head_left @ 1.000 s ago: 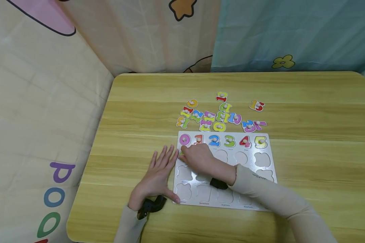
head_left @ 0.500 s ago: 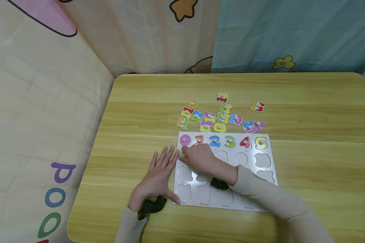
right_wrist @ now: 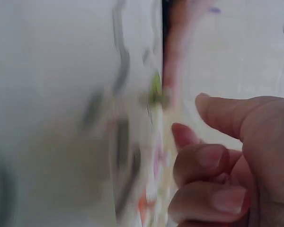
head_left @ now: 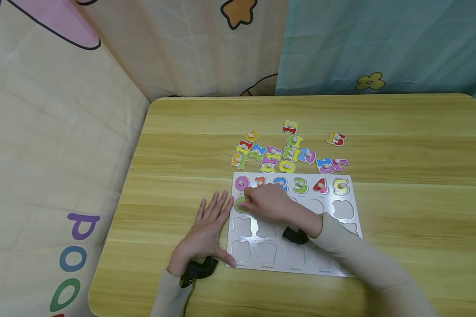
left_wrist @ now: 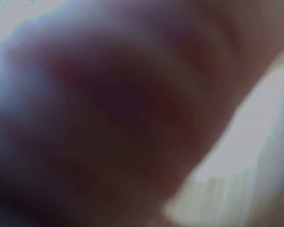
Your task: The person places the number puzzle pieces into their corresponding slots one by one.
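A white number puzzle board (head_left: pixel 258 259) lies on the table. My left hand (head_left: pixel 206 231) rests at its left edge, fingers spread and thumb touching the lower left corner. Over the upper left part hovers my right hand (head_left: pixel 271 202). Its thumb and index finger are apart in the right wrist view, the other fingers loosely curled, with nothing between them. Just beside the fingertips, a green knobbed piece (head_left: pixel 239 204) sits in the second row's first slot; the hand partly covers it. The top row holds pieces such as the purple zero (head_left: pixel 242 183) and yellow five (head_left: pixel 341 186).
Behind the board lie loose knobbed number pieces, including a yellow zero-like piece (head_left: pixel 287 166), an orange curved piece (head_left: pixel 251 136) and a fifteen (head_left: pixel 336 138). The wooden table (head_left: pixel 412 198) meets a printed curtain (head_left: pixel 373 44) at the back.
My right hand has let go of the green piece and shifted slightly right, so more of that piece shows in its slot. The left hand has stayed in place.
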A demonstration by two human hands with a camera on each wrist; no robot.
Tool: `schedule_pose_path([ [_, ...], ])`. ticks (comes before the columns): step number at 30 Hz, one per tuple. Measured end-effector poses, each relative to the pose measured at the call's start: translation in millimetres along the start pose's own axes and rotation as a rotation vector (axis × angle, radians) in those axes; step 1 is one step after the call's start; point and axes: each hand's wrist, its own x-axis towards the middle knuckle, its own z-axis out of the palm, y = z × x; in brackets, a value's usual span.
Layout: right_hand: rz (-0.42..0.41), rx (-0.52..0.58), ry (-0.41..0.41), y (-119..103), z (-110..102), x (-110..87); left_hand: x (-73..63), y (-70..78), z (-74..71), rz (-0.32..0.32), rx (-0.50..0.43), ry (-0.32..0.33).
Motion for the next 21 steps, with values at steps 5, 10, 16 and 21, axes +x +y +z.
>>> schedule_pose_path([
  [5, 0.068, 0.113, 0.127, 49.1, -32.2, -14.0, 1.1, 0.1, 2.3, -0.004, -0.014, 0.005],
  [10, 0.235, 0.108, 0.222, 113.1, -57.5, -37.2, 1.0, -0.4, 3.4, 0.000, -0.023, 0.006],
  [16, 0.372, 0.077, 0.232, 158.2, -71.1, -66.8, -0.1, -0.4, 2.5, -0.001, -0.027, 0.007],
  [21, 0.395, 0.057, 0.195, 170.9, -75.3, -77.5, -0.1, -0.2, 1.4, -0.003, -0.030, 0.008],
])
